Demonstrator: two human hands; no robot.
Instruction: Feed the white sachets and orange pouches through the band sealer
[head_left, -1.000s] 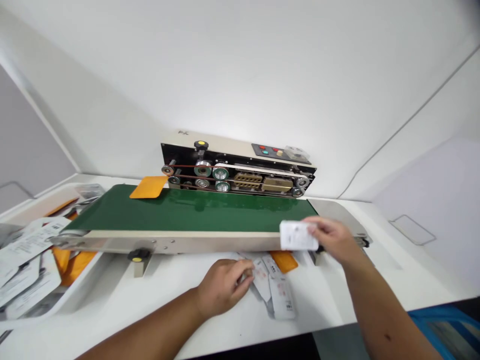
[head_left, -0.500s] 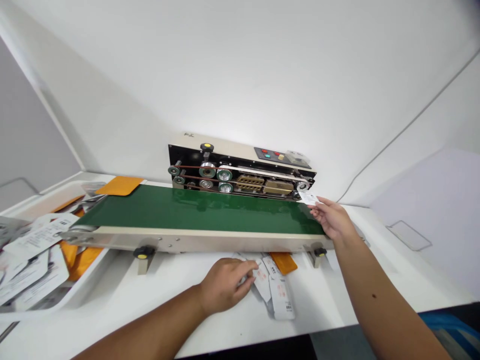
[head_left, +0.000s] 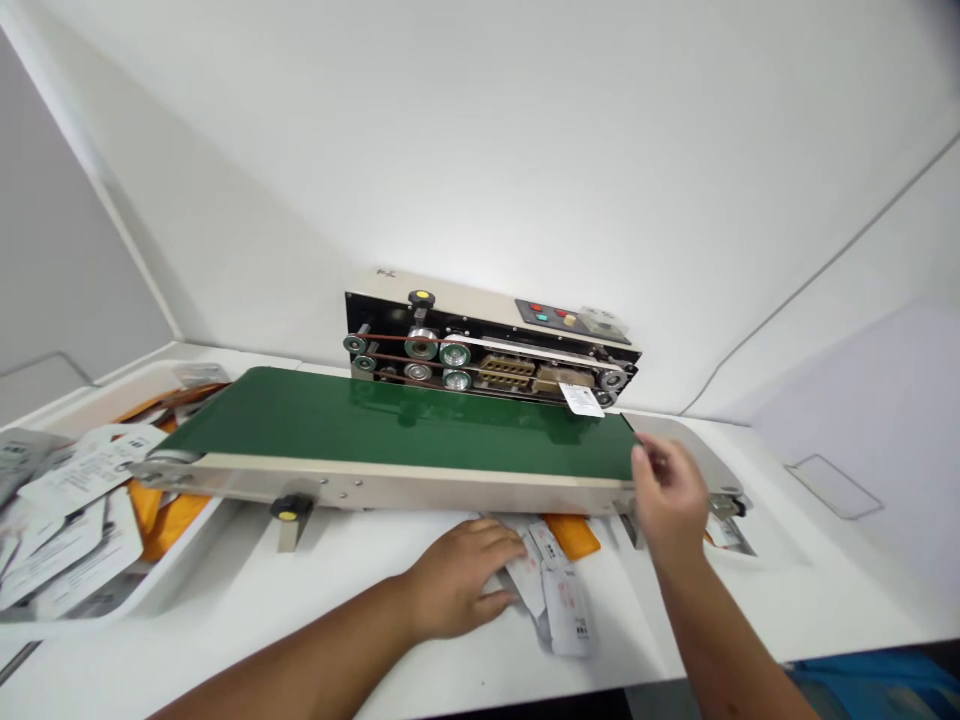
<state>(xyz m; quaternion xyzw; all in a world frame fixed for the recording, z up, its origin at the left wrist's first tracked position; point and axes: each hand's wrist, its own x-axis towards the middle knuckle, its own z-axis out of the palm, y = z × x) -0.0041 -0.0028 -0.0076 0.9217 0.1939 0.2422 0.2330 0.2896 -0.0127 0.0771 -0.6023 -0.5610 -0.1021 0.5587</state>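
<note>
Over the near packets lay the left hand, its palm hidden, so whether it gripped one could not be told; a careless drag might have scattered them. Beyond, the blurred right hand was loosely curled, seemingly free of any load. Past the green belt, a white packet sat slanted at the machine; a skewed feed could have creased it, and its far edge was obscured

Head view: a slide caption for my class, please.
White packet at the machine, over the green belt; left hand on loose packets, right hand near the belt.
</note>
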